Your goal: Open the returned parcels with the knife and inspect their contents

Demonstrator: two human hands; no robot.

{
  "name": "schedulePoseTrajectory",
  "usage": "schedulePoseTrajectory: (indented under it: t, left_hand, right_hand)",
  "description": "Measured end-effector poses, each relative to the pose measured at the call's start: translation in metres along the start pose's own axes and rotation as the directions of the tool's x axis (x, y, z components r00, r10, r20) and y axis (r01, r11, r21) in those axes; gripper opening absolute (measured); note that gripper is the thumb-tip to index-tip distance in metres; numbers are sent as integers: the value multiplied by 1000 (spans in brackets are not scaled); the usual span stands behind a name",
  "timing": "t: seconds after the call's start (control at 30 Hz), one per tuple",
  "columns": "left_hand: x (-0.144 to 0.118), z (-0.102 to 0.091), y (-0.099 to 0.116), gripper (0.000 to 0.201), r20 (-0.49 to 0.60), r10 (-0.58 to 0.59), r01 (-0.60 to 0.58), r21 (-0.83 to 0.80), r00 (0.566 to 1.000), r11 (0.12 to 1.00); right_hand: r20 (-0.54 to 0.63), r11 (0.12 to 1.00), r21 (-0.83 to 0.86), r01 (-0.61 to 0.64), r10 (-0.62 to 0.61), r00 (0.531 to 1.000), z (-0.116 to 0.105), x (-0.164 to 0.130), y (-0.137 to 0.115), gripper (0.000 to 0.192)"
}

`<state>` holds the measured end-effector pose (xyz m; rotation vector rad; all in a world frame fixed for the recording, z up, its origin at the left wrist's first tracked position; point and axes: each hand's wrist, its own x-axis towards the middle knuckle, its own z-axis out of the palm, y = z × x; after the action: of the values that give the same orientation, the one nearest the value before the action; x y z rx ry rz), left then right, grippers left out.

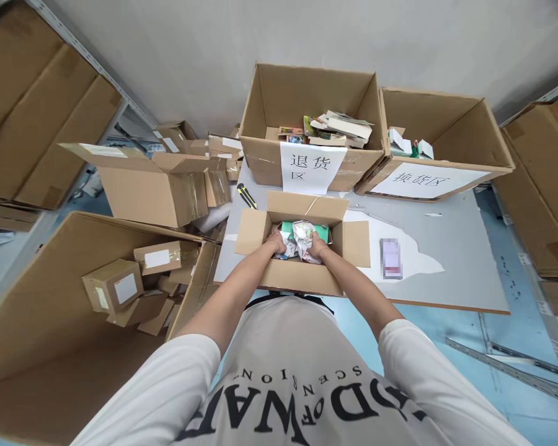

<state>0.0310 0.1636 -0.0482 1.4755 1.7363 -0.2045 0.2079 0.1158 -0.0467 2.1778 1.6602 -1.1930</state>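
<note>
Already opened, the small cardboard box (302, 248) sits at the near edge of the tabletop (456, 260), its four flaps spread outward. Both hands are down inside it: the left hand (276, 241) is closed on the crumpled packing paper (302, 238) at its left side, and the right hand (317, 246) grips the same wad from the right. Beneath the paper a green item (320, 230) shows, lying in the box. Judging by this, the opening is done, while the paper and contents are not yet out.

Behind the small box stand two larger open cartons, each with a paper sign taped to its front: the left labelled carton (307, 124) holds a loose pile of flat packets, the right labelled carton (432, 145) only a few small things. A yellow-and-black utility knife (247, 196) lies on the tabletop just left of the small box's rear flap. To the right, a small flat card (391, 258) lies on bare grey surface, with open room around it. On the left the tabletop's edge is crowded by a stack of empty boxes (167, 179), and lower down a big floor carton (74, 310) holds small sealed parcels (114, 285).
</note>
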Motion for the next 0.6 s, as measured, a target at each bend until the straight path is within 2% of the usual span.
schedulePoseTrajectory:
  t: [0.13,0.27,0.43,0.6]
  left_hand:
    - [-3,-1,-1,96,39,-36,35,21,999,999]
    - [-7,1,-3,84,51,-35,36,-26,998,999]
    - [-13,2,-5,81,14,-27,28,-141,1000,990]
    - [-27,3,-6,64,-16,35,-39,-297,999,954]
  right_hand:
    - [6,995,14,96,-96,995,-3,-1,5,48]
    - [-4,990,17,142,-142,990,-3,-4,9,45]
    - [-31,983,26,180,-179,983,-2,-10,8,36]
    - [-41,976,41,215,-213,976,-3,-17,7,27]
